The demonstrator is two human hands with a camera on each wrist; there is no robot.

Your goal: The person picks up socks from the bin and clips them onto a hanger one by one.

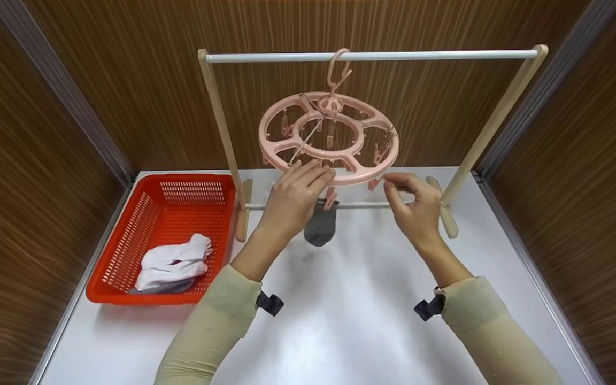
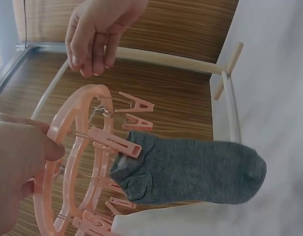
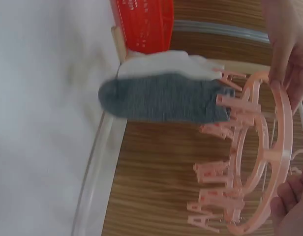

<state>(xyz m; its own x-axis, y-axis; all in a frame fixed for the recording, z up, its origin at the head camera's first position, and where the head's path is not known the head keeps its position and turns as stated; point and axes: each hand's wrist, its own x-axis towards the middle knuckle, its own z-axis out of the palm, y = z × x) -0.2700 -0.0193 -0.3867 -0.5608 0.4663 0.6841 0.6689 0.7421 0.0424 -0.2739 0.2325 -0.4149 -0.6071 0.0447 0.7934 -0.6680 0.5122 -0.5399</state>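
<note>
A round pink clip hanger [image 1: 359, 175] hangs by its hook, tilted toward me. My left hand [image 1: 296, 195] grips its near rim, the thumb [image 2: 53, 149] lying over the ring. Close to the rim's right side is my right hand [image 1: 414, 206], fingers loosely bent; the left wrist view shows this hand [image 2: 103, 37] apart from the ring, holding nothing. A grey ankle sock [image 2: 200, 169] dangles from a pink clip [image 2: 114, 141] by its cuff. Beside it hangs a white sock [image 3: 166, 64], mostly hidden behind my left hand in the head view.
The hook hangs on the white bar [image 1: 420, 55] of a wooden-legged rack [image 1: 492, 125]. At left on the white table [image 1: 340, 331] stands a red basket [image 1: 105, 278] with white cloth items [image 1: 177, 262] and something grey inside. Wood-patterned walls [image 1: 142, 85] surround the table's back and sides.
</note>
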